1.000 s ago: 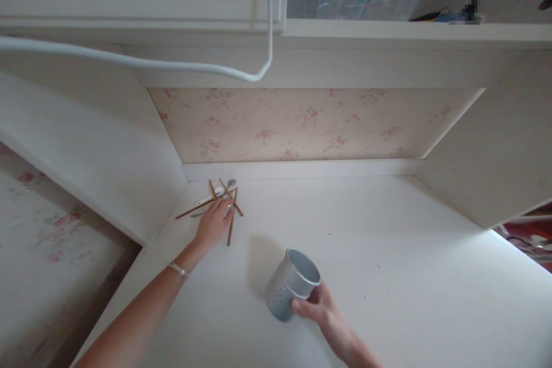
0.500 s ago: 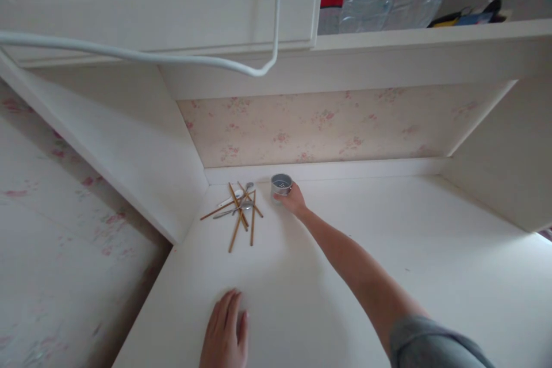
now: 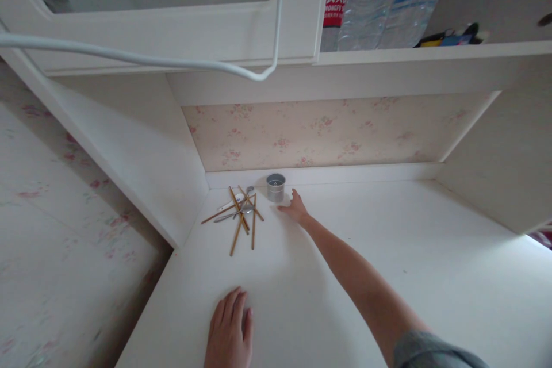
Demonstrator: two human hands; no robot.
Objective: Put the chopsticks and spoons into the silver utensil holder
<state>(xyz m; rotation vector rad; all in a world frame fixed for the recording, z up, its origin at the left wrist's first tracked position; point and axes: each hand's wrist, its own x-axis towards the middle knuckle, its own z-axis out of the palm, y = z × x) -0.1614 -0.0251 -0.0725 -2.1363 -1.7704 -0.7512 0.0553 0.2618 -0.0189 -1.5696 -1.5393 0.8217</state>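
Note:
A grey metal cup with holes in its bottom stands upright at the back of the white desktop. My right hand is just to its right, thumb and fingers apart, holding nothing. Left of the cup lies a crossed heap of brown chopsticks with metal spoons among them. A white spoon lies partly under the heap. Nearer to me, my left hand rests flat on the desktop with its fingers stretched out.
Above the desktop, a white cabinet door hangs on the left, with a white cable in front. Clear plastic bottles stand on the open shelf to its right. Side panels bound the desktop; flowered wallpaper covers the back.
My right hand has let go of the metal cup and drawn slightly away to the right. The cup now stands by itself. My left hand stays flat on the desktop.

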